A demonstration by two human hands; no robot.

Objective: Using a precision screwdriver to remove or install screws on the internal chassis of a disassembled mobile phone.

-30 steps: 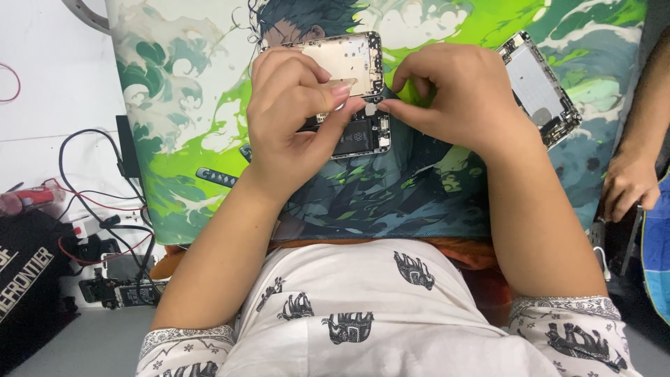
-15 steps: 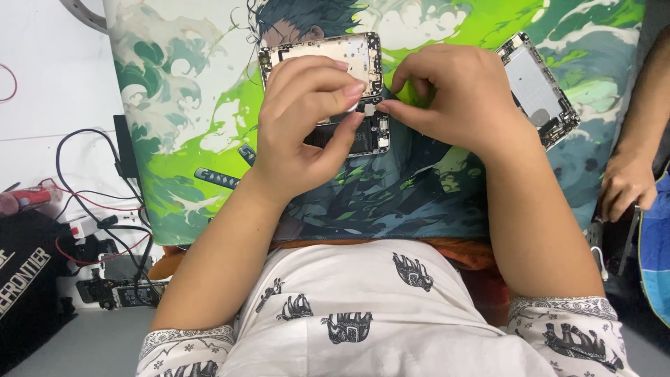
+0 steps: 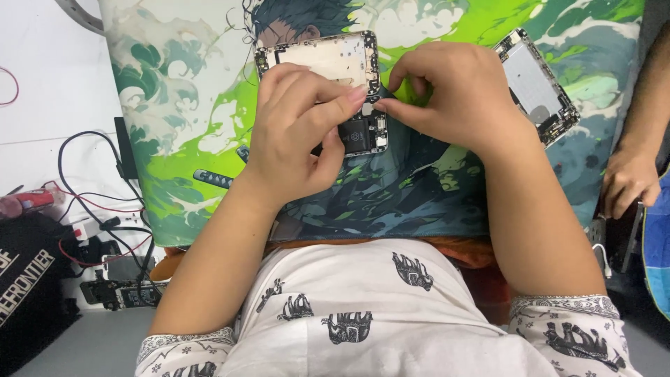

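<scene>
The left hand (image 3: 296, 136) rests on an opened gold phone housing (image 3: 328, 70) lying on the green illustrated mat (image 3: 181, 105), fingers curled against it; the right hand (image 3: 453, 94) pinches something too small to tell at the housing's lower edge; a second opened phone frame (image 3: 537, 84) lies just beside.

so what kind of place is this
Probably a phone repair bench: an opened phone shell under both hands on a printed work mat, another opened phone nearby, and tangled cables alongside.

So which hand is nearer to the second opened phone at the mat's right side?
Right. The right hand is just left of the second phone, apart from it. The left hand is farther left, on the centre phone.
</scene>
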